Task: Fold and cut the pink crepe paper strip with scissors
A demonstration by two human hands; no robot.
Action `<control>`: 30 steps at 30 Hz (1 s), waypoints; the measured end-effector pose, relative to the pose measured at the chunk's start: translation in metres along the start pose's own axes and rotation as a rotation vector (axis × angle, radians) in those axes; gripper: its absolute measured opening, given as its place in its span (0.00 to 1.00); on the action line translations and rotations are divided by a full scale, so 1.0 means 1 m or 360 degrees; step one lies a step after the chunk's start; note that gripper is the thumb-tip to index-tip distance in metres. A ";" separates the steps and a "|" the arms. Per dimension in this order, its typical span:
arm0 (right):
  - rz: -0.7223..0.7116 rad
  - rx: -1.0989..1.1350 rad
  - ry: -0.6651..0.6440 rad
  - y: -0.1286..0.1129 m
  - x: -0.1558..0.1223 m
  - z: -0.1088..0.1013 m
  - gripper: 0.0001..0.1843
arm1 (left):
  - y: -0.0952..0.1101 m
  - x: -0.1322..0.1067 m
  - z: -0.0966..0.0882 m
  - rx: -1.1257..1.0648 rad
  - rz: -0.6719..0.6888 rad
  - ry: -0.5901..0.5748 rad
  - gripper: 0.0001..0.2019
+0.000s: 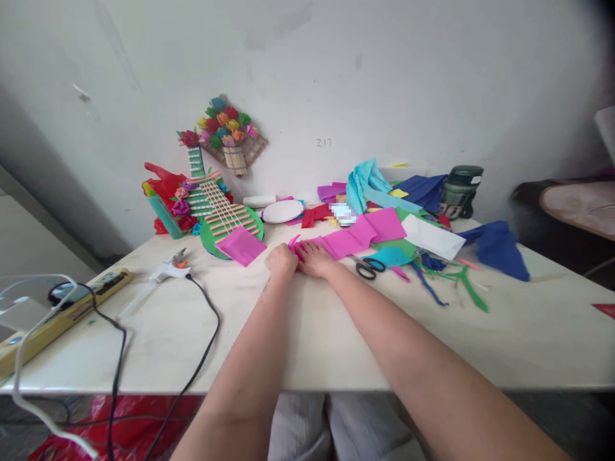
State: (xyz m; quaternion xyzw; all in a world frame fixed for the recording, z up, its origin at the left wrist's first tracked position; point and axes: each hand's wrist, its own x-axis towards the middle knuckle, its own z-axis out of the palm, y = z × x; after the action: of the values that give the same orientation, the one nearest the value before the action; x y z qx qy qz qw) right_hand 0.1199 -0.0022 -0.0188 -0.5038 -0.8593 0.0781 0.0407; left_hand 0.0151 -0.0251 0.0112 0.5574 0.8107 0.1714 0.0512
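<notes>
The single view comes from a camera worn on the person's head, facing forward and down across the worktop [336, 346]. It looks from just above the near side: the lap in grey trousers [346, 429] shows at the bottom, and both bare forearms [259, 358] run away from it to the left hand [282, 260] and right hand [314, 258] near the middle. The view is wide, with the worktop's near edge almost level, and reaches the pale wall [307, 64] on the far side.

Bright pink paper strip [348, 242]
</notes>
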 end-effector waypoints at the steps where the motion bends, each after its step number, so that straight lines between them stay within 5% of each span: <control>1: 0.0002 0.0003 -0.0004 0.000 -0.001 0.000 0.37 | 0.000 0.001 -0.001 -0.0012 -0.0007 -0.0015 0.17; 30: -0.0008 0.0049 -0.0078 0.008 -0.010 -0.013 0.35 | -0.003 0.007 -0.001 -0.0161 0.0007 0.0002 0.16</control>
State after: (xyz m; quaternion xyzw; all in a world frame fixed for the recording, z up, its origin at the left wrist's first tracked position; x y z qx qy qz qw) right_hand 0.1330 -0.0058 -0.0074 -0.4988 -0.8601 0.1036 0.0277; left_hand 0.0094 -0.0203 0.0116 0.5558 0.7999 0.2125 0.0783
